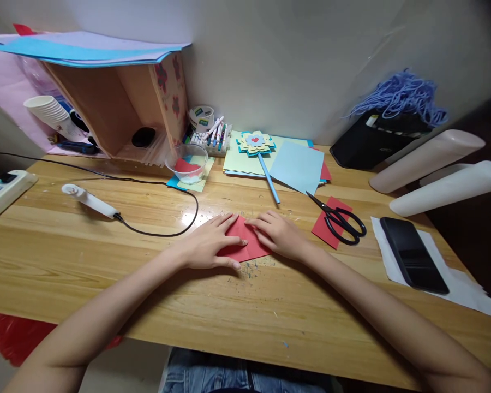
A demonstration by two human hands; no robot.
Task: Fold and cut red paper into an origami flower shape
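Observation:
A piece of red paper (pixel 245 252) with crease lines lies flat on the wooden table in front of me. My left hand (pixel 208 243) rests on its left side, fingers spread and pressing it down. On the right, my right hand (pixel 280 234) touches the paper's upper right part with bent fingers held together at the edge; its fingertips are partly hidden. To the right, black-handled scissors (pixel 339 218) lie on another red paper piece (pixel 325 230). Behind my hands is a layered paper flower (pixel 255 142) on a blue paper stem (pixel 270 179).
A glue gun (pixel 90 202) with a black cord stands left, near a power strip (pixel 8 191). Behind are a clear bowl (pixel 187 164), markers (pixel 216 134), coloured sheets (pixel 298 164) and a cardboard box (pixel 118 103). A phone (pixel 413 254) and white rolls (pixel 445 188) lie right.

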